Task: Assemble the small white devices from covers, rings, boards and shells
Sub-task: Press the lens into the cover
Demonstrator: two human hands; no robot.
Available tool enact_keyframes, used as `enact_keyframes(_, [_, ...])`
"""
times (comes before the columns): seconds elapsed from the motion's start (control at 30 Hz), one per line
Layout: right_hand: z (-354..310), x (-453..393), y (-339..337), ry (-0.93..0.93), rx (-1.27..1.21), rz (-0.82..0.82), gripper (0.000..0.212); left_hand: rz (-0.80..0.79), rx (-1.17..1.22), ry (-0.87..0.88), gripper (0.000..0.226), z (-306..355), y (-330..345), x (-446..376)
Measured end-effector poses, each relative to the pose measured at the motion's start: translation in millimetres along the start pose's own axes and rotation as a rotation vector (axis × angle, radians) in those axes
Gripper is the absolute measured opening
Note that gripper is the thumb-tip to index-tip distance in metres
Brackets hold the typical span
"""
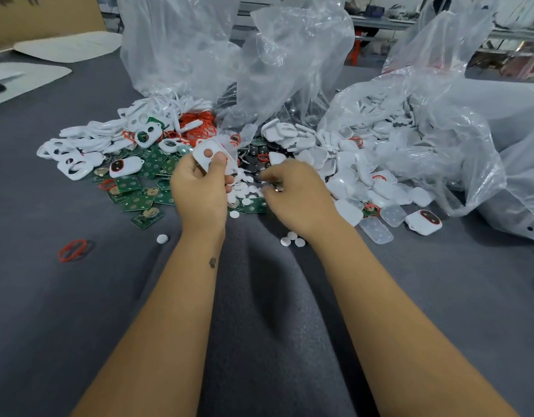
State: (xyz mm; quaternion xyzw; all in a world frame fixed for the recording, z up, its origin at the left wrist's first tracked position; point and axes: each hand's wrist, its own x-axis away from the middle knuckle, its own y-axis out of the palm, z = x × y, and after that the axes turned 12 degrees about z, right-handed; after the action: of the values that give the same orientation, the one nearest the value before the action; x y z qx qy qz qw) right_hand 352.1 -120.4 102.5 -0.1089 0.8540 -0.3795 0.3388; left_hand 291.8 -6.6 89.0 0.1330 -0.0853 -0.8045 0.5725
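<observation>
The person's left hand [199, 183] is lifted a little above the grey table [79, 296], thumb and fingers pinching a white cover [210, 155] with a round hole in it, tilted up toward the far side. The right hand [295, 194] is down among the parts just to the right, fingers curled around something small and shiny; what it is I cannot tell.

Under and between the hands lie small white discs [244, 191]; three more sit near the right wrist. Green boards [139, 200] are scattered left of the hands. Farther left lie white covers with cutouts [79, 139], and beyond them a heap of red rings [199, 127]. One red ring [72, 250] lies alone on the near left. White shells [350, 164] spill from a clear plastic bag [425, 115] on the right. Two finished devices are visible, one on the left [125, 167] and one on the right [424, 221].
</observation>
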Motion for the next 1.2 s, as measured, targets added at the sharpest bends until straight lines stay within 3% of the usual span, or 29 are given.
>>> enact_keyframes(0.17, [-21.5, -7.6, 25.9, -0.111, 0.173, -0.231, 0.044, 0.142, 0.091, -0.005, 0.013, 0.5, -5.6, -10.4])
enact_keyframes(0.4, [-12.7, -8.1, 18.9, -0.054, 0.061, -0.110, 0.011, 0.086, 0.091, -0.041, 0.017, -1.7, -4.3, -10.0])
enact_keyframes(0.57, [4.3, -2.9, -2.4, 0.127, -0.182, 0.001, 0.013, -0.046, 0.082, -0.102, 0.017, 0.5, -1.1, -5.4])
enact_keyframes(0.77, [25.3, 12.4, -13.7, 0.201, -0.205, 0.026, 0.016, -0.286, 0.141, -0.322, 0.020, 7.8, 2.3, 1.7])
enact_keyframes(0.93, [38.2, 22.0, -13.4, 0.187, -0.117, 0.068, 0.017, -0.254, 0.148, -0.339, 0.016, 6.9, 1.6, 2.8])
enact_keyframes(1.1, [39.6, 19.4, -35.7, 0.294, -0.203, 0.184, 0.013, -0.172, 0.060, -0.232, 0.013, 3.5, -0.4, -0.6])
enact_keyframes(1.17, [39.6, 15.7, -50.0, 0.333, -0.168, 0.146, 0.016, -0.160, 0.038, -0.204, 0.014, 2.8, 0.0, -0.6])
enact_keyframes(1.2, [39.7, 14.4, -57.4, 0.354, -0.129, 0.050, 0.017, -0.160, 0.027, -0.190, 0.014, 2.6, 0.7, -0.2])
